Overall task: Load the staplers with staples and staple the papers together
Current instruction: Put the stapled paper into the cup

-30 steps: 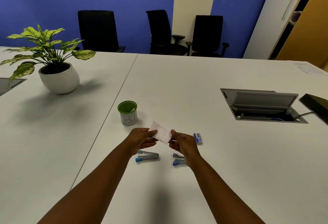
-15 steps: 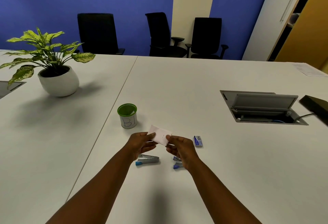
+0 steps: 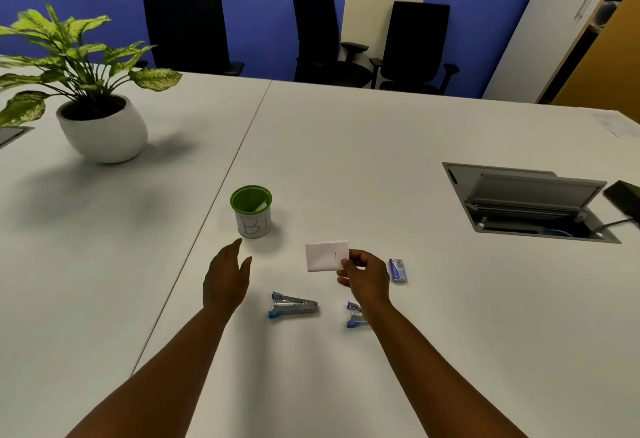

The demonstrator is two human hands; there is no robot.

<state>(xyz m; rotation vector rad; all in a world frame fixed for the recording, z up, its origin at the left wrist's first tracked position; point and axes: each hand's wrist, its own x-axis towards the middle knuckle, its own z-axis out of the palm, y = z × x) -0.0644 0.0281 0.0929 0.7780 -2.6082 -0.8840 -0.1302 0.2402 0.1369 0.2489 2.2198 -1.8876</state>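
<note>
My right hand pinches the right edge of a small white stapled paper held above the table. My left hand hovers with straight fingers just below the green-rimmed cup marked "B1", holding nothing. A blue-tipped stapler lies on the table between my hands. A second stapler lies partly hidden under my right wrist. A small blue staple box rests to the right of my right hand.
A potted plant stands at the far left. An open cable hatch is sunk into the white table at the right, with a dark device beside it. Three black chairs line the far edge.
My left hand has let go of the paper and moved left toward the cup. My right hand alone now holds the paper, turned more level.
</note>
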